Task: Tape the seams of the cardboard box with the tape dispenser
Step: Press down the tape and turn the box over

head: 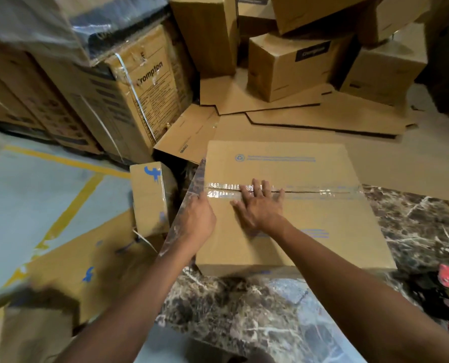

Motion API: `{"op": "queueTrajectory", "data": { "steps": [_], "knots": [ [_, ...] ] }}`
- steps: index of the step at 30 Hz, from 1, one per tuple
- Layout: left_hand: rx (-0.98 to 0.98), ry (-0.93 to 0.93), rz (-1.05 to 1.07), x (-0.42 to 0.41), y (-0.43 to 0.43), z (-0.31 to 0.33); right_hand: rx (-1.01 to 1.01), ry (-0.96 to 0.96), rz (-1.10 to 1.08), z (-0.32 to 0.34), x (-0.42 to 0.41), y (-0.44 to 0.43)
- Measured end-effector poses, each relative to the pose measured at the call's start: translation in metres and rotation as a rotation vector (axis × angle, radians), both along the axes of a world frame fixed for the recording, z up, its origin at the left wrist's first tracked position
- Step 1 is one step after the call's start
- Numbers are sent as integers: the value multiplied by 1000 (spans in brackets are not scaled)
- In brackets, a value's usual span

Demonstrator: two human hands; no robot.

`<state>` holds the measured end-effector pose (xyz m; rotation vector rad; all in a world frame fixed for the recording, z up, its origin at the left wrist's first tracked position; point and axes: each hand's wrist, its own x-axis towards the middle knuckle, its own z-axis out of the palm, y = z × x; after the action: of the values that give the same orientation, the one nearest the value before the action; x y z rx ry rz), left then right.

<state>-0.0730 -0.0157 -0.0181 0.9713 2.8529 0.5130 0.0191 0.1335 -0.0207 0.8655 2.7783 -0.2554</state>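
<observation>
Head view, wide angle. Finds cardboard box (pixel 309 244) lying flat on marble-patterned table (pixel 414 221), directly under both hands. Records centre seam (pixel 312 191) running left to right, long axis crosswise to both forearms, covered by clear tape strip (pixel 223 187) from the box's left edge to its right edge. Notes right hand (pixel 260 205) laid palm-down, fingers spread, fingertips resting on the tape strip over the seam, holding nothing. Places most of the taped seam to the right of that hand and only a short stretch to its left. Notes left hand (pixel 200 218) just beside the right hand, at the box's left edge, touching the tape end; fingers partly hidden at the edge, so cannot tell whether pressing or pinching. Judges the step in hand as smoothing the strip down, with the right hand nearer for a sweep rightward along the seam. Spots red object (pixel 447 277) well to the right of the right hand, at the table edge; possibly the tape dispenser, too blurred to confirm. Finds neither hand on it.
</observation>
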Motion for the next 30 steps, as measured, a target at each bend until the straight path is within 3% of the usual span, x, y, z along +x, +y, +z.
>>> {"op": "queueTrajectory", "data": {
  "steps": [3,6,12,17,21,25,30],
  "knots": [
    [-4,-34,-26,32,0,4,8,-12,-28,-2,15,7],
    [-19,-55,-210,55,-3,2,14,-2,-54,1,37,16],
    [66,208,-497,16,11,-3,4,110,-218,6,81,-2],
    [-30,133,-650,-4,33,-30,-26,168,-370,-10,101,-52],
    [16,178,-547,16,34,-47,-2,162,-319,-17,109,-45],
    [-68,213,-467,39,36,-41,-7,142,-176,-18,127,-12],
    [-74,341,-671,58,34,-21,-22,301,-68,-3,169,46]
  ]
}}
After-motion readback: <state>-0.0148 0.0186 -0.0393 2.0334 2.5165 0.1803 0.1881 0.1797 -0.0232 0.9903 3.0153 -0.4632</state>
